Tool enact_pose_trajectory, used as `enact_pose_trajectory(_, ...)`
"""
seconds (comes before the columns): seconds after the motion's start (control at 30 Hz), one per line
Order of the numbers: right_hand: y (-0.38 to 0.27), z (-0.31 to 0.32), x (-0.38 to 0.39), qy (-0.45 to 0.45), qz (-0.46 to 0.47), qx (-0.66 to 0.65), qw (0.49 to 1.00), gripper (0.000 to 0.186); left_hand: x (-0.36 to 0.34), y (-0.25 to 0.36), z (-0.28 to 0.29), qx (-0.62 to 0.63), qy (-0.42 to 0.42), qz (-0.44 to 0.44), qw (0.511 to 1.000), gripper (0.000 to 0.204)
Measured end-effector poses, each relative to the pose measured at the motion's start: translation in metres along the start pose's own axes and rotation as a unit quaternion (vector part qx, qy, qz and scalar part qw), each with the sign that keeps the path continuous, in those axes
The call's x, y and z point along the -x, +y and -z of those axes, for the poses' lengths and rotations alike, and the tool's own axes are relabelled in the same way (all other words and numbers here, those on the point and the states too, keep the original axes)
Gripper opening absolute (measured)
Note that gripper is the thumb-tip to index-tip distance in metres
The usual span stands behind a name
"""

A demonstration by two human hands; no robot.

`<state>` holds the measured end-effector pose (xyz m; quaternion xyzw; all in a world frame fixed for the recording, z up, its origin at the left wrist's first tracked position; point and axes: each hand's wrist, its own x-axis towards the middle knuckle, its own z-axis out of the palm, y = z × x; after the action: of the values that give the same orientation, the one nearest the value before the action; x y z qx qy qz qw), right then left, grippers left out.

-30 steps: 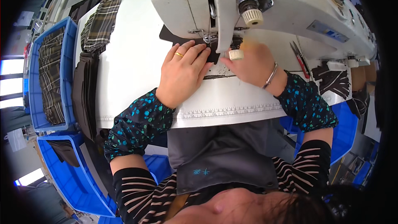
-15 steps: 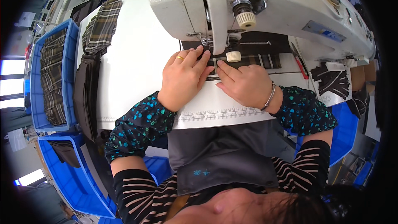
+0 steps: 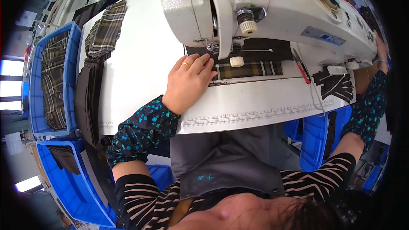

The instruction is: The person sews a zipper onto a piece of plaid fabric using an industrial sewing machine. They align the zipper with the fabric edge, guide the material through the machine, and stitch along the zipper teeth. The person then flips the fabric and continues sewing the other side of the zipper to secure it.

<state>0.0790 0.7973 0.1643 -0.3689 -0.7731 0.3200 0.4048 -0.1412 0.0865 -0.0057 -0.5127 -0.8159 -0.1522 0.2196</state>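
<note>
My left hand [image 3: 189,79] lies flat with its fingers stretched over the fabric, right beside the presser foot of the sewing machine [image 3: 281,15]. Under the machine head runs a dark brown cloth piece with a zipper [image 3: 257,50]. A plaid strip [image 3: 249,70] lies along its near side and passes toward my left fingertips. My right hand [image 3: 381,51] is up at the machine's far right end. Its fingers are mostly hidden there, so what they touch does not show.
Red-handled snips [image 3: 303,70] and a heap of dark strips [image 3: 336,86] lie right of the fabric. Folded plaid [image 3: 106,30] and brown pieces [image 3: 88,96] are stacked at the table's left. Blue bins [image 3: 74,79] stand beyond the left edge; another bin [image 3: 313,140] sits below right.
My right hand has left the plaid strip and moved out to the machine's right end. My left hand has stayed on the fabric.
</note>
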Motion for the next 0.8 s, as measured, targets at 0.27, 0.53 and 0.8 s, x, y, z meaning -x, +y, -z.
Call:
enact_pose_trajectory(0.27, 0.126, 0.008, 0.106, 0.120, 0.112, 0.081, 0.983, 0.058, -0.024, 0.022, -0.015, -0.031, 0.005, -0.124, 0.992, 0.036)
enact_pose_trajectory(0.53, 0.018, -0.028, 0.060, 0.100, 0.014, -0.110, 0.989, 0.057, -0.049, 0.056, -0.022, -0.222, -0.125, -0.080, 0.964, 0.051)
enact_pose_trajectory(0.8, 0.104, -0.002, 0.095, 0.123, 0.138, 0.135, 0.973, 0.055, -0.040, 0.044, -0.040, -0.160, -0.094, -0.048, 0.981, 0.048)
